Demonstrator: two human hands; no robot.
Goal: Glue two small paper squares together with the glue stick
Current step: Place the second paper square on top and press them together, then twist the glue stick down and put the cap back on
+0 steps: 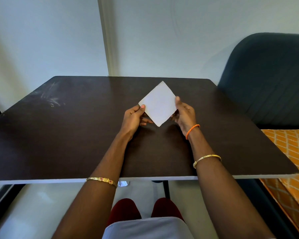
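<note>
The left hand (134, 118) pinches the left corner of a white paper square (158, 104) between thumb and fingers, and the right hand (184, 114) closes on its right edge the same way, so the sheet hangs corner-down like a diamond, lifted clear of the dark table (59, 135). Held by opposite sides, it stays flat and faces the person, probably to check alignment or press the layers. Whether it is one sheet or two already joined cannot be told, and no glue stick is visible.
</note>
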